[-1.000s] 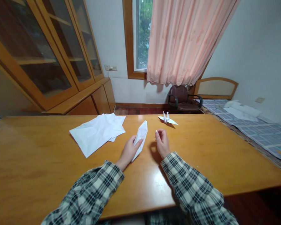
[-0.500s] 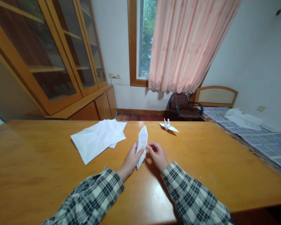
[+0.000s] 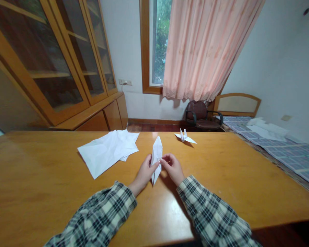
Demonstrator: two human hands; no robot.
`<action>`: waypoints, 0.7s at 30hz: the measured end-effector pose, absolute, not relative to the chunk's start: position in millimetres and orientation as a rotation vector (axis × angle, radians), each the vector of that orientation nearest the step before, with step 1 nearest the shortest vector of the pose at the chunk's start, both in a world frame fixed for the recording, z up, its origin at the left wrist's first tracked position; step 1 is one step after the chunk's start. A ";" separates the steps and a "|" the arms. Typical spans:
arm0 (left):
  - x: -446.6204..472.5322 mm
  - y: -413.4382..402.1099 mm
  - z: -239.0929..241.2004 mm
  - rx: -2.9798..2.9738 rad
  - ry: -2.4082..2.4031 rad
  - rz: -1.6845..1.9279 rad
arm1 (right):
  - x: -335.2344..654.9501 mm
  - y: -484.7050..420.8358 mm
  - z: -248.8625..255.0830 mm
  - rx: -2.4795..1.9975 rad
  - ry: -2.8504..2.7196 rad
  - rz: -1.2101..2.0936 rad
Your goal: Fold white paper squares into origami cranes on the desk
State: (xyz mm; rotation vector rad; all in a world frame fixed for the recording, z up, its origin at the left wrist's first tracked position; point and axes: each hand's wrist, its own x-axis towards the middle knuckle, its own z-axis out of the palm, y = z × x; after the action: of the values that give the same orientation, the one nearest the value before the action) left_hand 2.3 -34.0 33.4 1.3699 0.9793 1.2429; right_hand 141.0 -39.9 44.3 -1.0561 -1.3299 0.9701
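Observation:
A narrow, diamond-like piece of folded white paper (image 3: 157,146) is held upright above the middle of the table. My left hand (image 3: 145,171) grips it from the left, thumb across its front face and fingers behind. On its right edge, my right hand (image 3: 173,167) pinches the paper between thumb and fingertips near mid-height. Further back to the right, a finished-looking white paper crane (image 3: 185,138) rests on the tabletop with wings spread. Loose, creased white sheets (image 3: 106,152) overlap in a pile to the left of my left hand.
The wooden table (image 3: 41,192) spans the width before me. Behind it stand a glass-doored cabinet (image 3: 87,85) at left, a brown armchair (image 3: 199,115) and a bed (image 3: 278,144) at right. A pink curtain (image 3: 206,48) hangs over part of the window.
My right thumb and fingertips have shifted slightly on the paper's right edge. The folded paper has turned a little in my left hand. The crane and sheets stay put.

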 end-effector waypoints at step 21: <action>1.7 -36.9 37.0 1.537 0.958 1.169 | 140.1 -38.5 45.0 -0.987 -1.152 1.201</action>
State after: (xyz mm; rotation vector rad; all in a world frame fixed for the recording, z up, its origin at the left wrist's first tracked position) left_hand 1.7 -36.9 37.0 1.5366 0.9578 1.1686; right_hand 140.1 -38.5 45.0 -0.9875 -1.1522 1.2011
